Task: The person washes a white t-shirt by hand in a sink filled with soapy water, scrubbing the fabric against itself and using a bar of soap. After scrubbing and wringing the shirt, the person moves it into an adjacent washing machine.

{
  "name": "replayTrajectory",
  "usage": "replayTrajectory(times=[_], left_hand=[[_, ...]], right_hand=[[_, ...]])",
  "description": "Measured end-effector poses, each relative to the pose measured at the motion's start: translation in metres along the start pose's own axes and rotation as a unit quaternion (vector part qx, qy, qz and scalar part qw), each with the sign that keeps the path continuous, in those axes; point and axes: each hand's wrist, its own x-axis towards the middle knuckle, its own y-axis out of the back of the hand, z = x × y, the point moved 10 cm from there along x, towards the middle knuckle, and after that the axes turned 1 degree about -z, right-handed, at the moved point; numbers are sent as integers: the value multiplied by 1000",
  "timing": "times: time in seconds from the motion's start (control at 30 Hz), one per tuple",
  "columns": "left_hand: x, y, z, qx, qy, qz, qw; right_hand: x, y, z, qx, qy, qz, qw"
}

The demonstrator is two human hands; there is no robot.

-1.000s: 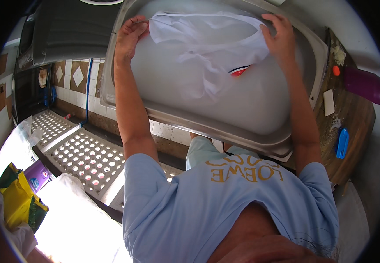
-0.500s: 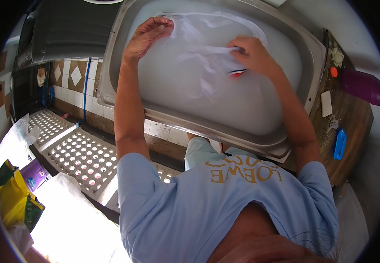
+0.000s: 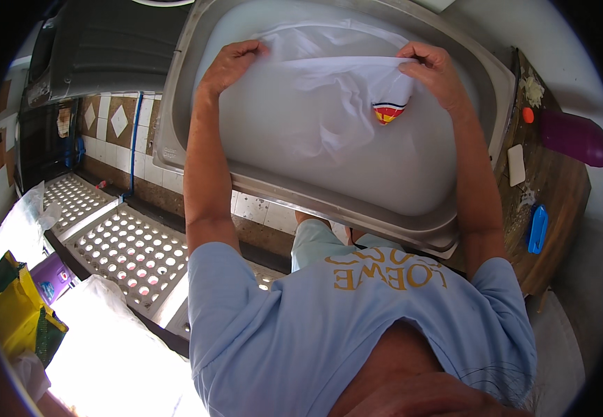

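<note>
A white cloth with a red and yellow printed patch under a dark line lies partly under the cloudy water of a metal basin. My right hand pinches its edge between thumb and fingers, just above the patch. At the other end of this edge, my left hand is closed with its fingertips on the cloth; they are slightly blurred. Between both hands the edge runs nearly straight at the water's surface. The cloth's lower folds spread beneath the water, only faintly visible.
Right of the basin, a wooden board holds a purple bottle, an orange cap, a pale bar and a blue brush-like item. A perforated grey panel and a yellow bag are at left.
My right hand has moved right and slightly up, drawing the cloth's edge straighter. More of the coloured patch now shows above the water. My left hand has shifted slightly left and down.
</note>
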Motion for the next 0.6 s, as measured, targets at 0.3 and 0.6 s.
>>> replayTrajectory(times=[0.3,0.6], left_hand=[[-8,27,11,-99,-4,51,994],[-8,37,22,248,-122,193,942]], right_hand=[[-18,-48,-17,16,19,-266,964],[-25,-77,-6,-32,-27,-261,965]])
